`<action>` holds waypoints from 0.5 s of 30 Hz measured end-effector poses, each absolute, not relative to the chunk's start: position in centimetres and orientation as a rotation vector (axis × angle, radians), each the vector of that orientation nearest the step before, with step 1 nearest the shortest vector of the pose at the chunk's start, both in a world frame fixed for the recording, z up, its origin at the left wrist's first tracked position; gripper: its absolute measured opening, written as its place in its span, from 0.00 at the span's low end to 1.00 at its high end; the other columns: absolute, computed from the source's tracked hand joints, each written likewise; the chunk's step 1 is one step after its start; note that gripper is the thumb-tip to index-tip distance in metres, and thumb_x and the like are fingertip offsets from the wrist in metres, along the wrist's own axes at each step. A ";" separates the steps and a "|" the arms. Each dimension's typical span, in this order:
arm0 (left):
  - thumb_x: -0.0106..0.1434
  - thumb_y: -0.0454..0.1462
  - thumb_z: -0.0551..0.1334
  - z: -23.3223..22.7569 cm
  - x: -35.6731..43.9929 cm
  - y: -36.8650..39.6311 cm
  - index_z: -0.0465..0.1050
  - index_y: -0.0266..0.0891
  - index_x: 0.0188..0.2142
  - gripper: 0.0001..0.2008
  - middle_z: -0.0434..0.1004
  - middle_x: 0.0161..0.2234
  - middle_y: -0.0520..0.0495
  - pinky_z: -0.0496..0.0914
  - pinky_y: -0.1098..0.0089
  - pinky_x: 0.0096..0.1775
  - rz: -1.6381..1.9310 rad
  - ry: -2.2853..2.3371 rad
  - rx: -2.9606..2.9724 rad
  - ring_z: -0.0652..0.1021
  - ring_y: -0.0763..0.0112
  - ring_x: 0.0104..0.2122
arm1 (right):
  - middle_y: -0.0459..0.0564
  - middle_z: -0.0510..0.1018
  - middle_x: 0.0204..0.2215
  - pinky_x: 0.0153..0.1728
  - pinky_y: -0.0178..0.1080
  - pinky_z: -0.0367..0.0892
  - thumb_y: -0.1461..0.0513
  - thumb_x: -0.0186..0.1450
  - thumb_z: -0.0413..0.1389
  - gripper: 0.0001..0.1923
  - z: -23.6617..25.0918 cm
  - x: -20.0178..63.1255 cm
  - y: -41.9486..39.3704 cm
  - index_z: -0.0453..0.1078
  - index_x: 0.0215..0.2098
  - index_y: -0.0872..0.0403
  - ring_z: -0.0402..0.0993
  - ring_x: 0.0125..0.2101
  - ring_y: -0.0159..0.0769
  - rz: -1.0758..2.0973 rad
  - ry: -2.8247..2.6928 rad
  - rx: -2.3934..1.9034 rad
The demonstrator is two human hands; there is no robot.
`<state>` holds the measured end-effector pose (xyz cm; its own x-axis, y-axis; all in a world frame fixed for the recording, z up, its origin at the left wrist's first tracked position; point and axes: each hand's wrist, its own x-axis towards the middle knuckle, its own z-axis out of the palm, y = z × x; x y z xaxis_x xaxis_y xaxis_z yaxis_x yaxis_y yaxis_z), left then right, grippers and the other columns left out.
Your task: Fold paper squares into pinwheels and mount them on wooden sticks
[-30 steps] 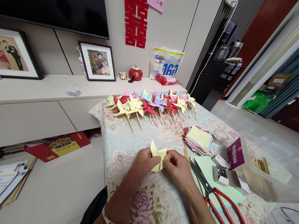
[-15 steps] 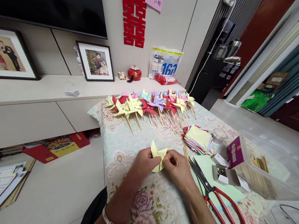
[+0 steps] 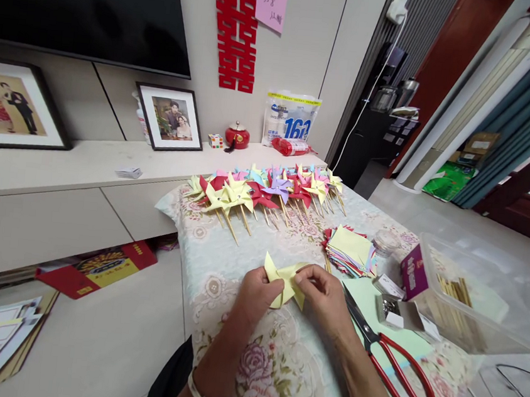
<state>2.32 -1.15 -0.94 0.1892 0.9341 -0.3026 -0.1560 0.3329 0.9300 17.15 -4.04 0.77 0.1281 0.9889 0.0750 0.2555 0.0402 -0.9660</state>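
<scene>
A pale yellow paper pinwheel [image 3: 287, 281] is between my hands, low over the flowered tablecloth. My left hand [image 3: 258, 289] pinches it from the left, thumb pressed near its middle. On the other side, my right hand [image 3: 324, 293] has thumb and fingers closed on the right part of the paper. One pointed blade stands up at the upper left. Red-handled scissors [image 3: 376, 339] lie by my right forearm on light green paper [image 3: 401, 345]. Beyond my right hand sits a stack of cut coloured paper squares [image 3: 350, 248].
Finished pinwheels on sticks [image 3: 275, 187] lie in a row at the table's far end. To the right are a clear plastic box [image 3: 494, 311] with wooden sticks, an opened small box [image 3: 392, 313] of metal pins, and a round clear container [image 3: 387, 241]. A white cabinet [image 3: 59, 170] stands behind.
My right hand has shifted slightly right, and more of the pinwheel's right side shows. The left hand keeps its hold. The view has tilted slightly upward.
</scene>
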 end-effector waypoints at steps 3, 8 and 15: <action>0.46 0.36 0.63 -0.2 2.1 -1.4 0.76 0.33 0.28 0.09 0.75 0.17 0.50 0.68 0.72 0.23 0.994 1.097 0.871 0.76 0.67 0.19 | 0.54 0.80 0.37 0.39 0.39 0.67 0.50 0.59 0.61 0.16 0.7 17.9 -3.8 0.73 0.29 0.55 0.74 0.38 0.42 0.834 -1.208 -1.354; 0.47 0.39 0.65 0.0 2.1 -1.5 0.78 0.32 0.31 0.13 0.77 0.19 0.48 0.66 0.72 0.22 1.067 1.029 0.779 0.76 0.67 0.18 | 0.55 0.82 0.34 0.40 0.43 0.69 0.46 0.59 0.63 0.22 0.2 17.6 -3.7 0.74 0.39 0.56 0.77 0.36 0.44 0.887 -1.092 -1.334; 0.48 0.40 0.68 -0.9 2.2 -1.4 0.76 0.32 0.33 0.15 0.79 0.21 0.48 0.66 0.73 0.22 1.172 0.958 0.707 0.77 0.68 0.19 | 0.53 0.81 0.33 0.36 0.41 0.70 0.45 0.61 0.59 0.24 0.1 16.9 -3.5 0.73 0.43 0.57 0.75 0.31 0.40 0.835 -1.061 -1.288</action>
